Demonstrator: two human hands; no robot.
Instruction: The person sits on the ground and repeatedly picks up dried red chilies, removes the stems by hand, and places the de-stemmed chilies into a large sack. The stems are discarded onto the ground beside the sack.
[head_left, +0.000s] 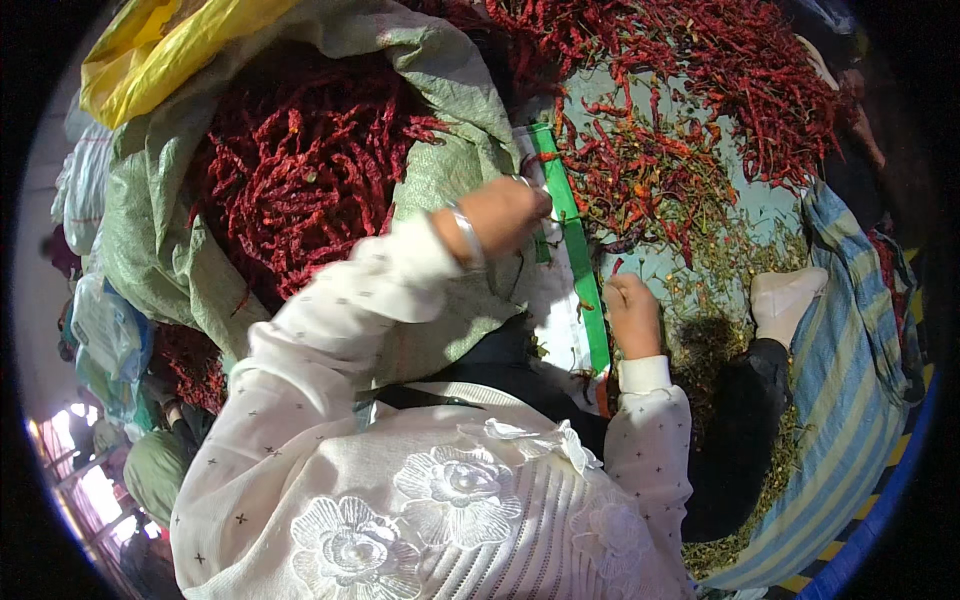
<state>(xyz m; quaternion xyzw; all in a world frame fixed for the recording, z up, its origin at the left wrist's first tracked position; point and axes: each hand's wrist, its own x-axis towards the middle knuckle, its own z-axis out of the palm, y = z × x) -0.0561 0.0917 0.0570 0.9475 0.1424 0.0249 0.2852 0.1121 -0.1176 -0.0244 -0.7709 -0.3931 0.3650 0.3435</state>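
Observation:
My left hand (495, 217), with a metal bangle at the wrist, is curled and blurred above the green edge of a white woven sheet (555, 300); whether it holds anything is hard to tell. At its left stands a pale green woven sack (450, 172), rolled open and filled with dried red chillies (300, 180). My right hand (634, 311) is closed just right of the green edge, with a small red chilli (617, 265) sticking up at its fingertips. Beyond it, loose red and orange chillies (637, 165) lie among stems on a pale blue surface.
A large heap of red chillies (750, 82) lies at the upper right. Stems and debris (712, 262) spread by my foot in a pale sock (784, 300). A blue striped sheet (840, 420) curves along the right. A yellow bag (165, 60) hangs at upper left.

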